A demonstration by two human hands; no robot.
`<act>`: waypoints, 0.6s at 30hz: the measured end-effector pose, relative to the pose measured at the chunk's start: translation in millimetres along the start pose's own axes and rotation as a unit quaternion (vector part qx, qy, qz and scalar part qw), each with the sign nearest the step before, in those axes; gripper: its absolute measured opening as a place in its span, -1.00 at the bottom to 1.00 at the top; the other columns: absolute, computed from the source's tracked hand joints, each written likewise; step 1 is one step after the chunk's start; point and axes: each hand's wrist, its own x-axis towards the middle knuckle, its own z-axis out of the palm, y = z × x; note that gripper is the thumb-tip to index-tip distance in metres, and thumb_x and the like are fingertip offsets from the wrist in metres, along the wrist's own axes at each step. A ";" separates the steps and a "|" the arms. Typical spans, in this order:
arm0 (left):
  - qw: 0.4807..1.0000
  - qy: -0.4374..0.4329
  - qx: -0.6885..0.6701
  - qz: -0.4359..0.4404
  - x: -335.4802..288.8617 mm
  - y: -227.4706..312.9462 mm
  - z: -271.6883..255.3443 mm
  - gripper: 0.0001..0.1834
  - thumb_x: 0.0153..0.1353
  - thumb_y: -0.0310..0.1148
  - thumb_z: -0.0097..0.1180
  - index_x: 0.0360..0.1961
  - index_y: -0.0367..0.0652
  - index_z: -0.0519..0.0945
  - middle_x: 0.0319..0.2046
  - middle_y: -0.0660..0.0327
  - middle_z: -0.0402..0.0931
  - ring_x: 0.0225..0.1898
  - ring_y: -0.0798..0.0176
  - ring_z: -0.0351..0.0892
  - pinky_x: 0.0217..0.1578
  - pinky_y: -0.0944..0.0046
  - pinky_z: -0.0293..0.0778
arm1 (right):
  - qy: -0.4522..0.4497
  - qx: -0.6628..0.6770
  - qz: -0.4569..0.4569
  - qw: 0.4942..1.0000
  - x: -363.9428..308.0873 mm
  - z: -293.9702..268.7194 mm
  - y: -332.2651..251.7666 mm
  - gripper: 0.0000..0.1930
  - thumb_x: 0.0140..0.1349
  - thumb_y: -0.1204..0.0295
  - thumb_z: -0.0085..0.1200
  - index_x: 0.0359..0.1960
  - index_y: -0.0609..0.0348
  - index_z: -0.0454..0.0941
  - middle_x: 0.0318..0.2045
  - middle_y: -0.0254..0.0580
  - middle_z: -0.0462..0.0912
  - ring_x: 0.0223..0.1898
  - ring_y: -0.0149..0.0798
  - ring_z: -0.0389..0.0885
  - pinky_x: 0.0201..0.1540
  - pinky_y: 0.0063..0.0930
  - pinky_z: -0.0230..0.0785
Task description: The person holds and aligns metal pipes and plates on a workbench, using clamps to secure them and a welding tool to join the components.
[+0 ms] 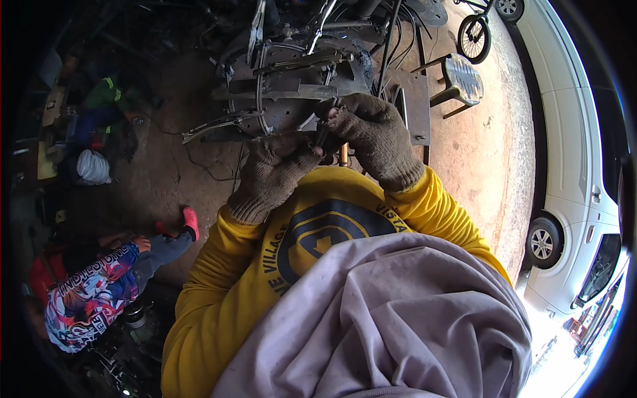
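My left hand point(271, 174) and my right hand point(383, 139), both in brown knit gloves with bare fingertips showing, meet in front of my chest. Their fingers are closed around a short dark rod-like piece point(322, 135); its exact kind cannot be made out. Just below the right fingers a copper-coloured cylindrical part point(344, 155) shows, mostly covered by the glove. Beyond the hands stands a dark metal work table point(312, 105) with bent metal rods and flat bars point(295, 91) on it.
A stool point(462, 79) stands right of the table, near a bicycle wheel point(474, 40). A white van point(570, 146) is parked at far right. On the left, one person point(99, 292) in a colourful shirt and another in green point(106, 96) are low down. A cable point(199, 166) crosses the floor.
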 end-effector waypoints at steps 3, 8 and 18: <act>1.000 0.016 0.012 0.015 3.6 2.2 4.7 -0.83 0.34 -0.41 0.29 -0.15 -0.30 0.73 -0.31 0.21 0.72 -0.25 0.46 0.64 -0.20 0.38 0.58 | 0.010 -0.008 0.011 1.000 2.5 -1.6 3.9 -0.80 0.37 0.36 0.27 -0.19 0.29 0.67 -0.38 -0.22 0.75 -0.35 -0.43 0.69 -0.23 -0.51 0.55; 1.000 -0.007 -0.019 -0.018 1.1 -3.1 0.2 -0.82 0.35 -0.43 0.28 -0.09 -0.28 0.72 -0.28 0.23 0.72 -0.23 0.47 0.64 -0.19 0.42 0.57 | -0.008 -0.002 0.011 1.000 3.1 -3.4 5.0 -0.79 0.38 0.35 0.27 -0.16 0.29 0.67 -0.37 -0.24 0.74 -0.33 -0.44 0.69 -0.22 -0.51 0.55; 0.997 0.013 -0.071 -0.031 -4.1 2.1 10.3 -0.82 0.37 -0.43 0.26 -0.07 -0.25 0.71 -0.27 0.32 0.71 -0.23 0.53 0.60 -0.19 0.46 0.53 | -0.032 0.004 0.013 0.999 2.7 -5.6 7.6 -0.78 0.44 0.40 0.16 -0.12 0.36 0.58 -0.36 -0.11 0.72 -0.38 -0.23 0.76 -0.31 -0.45 0.59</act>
